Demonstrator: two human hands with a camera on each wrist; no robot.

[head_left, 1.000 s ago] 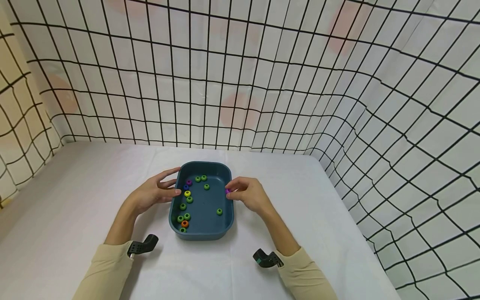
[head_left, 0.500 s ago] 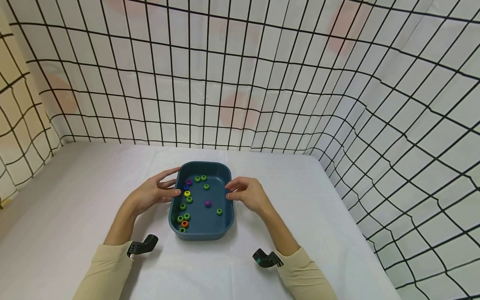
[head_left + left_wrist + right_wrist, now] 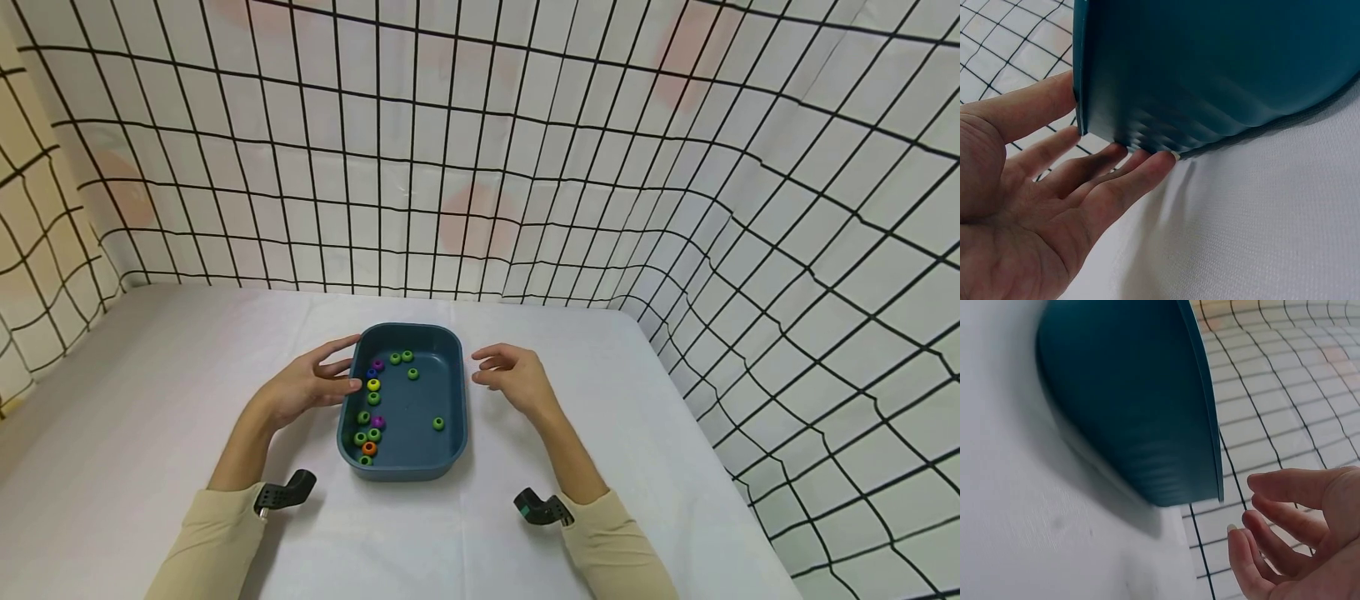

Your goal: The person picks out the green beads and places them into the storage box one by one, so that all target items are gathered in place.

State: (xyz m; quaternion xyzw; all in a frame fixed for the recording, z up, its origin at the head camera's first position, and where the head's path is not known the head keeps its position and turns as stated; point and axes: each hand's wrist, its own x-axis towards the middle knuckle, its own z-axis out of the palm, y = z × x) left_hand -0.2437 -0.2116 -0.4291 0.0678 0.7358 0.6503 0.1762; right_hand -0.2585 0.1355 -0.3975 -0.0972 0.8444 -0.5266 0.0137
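A dark blue plastic tray (image 3: 408,472) stands on the white cloth and holds several beads. Most beads lie along its left side: green (image 3: 373,399), yellow (image 3: 373,385), orange (image 3: 369,448), blue (image 3: 372,373) and purple (image 3: 378,423). One green bead (image 3: 438,423) sits apart near the right wall. My left hand (image 3: 303,385) touches the tray's left side, its thumb at the rim and its fairly straight fingers against the outer wall (image 3: 1166,106). To the right of the tray, my right hand (image 3: 517,379) hovers with loosely bent fingers, holding nothing and apart from the wall (image 3: 1129,412).
The white cloth (image 3: 585,400) spreads around the tray. Black netting (image 3: 465,167) over a white backdrop rises behind the table and along both sides. A black wrist camera (image 3: 287,492) is worn on the left wrist, and another black camera (image 3: 542,508) on the right.
My right hand has let go of a purple bead, which rolled left across the tray and nudged other beads. That hand then moved right, off the rim. My left hand stays put.
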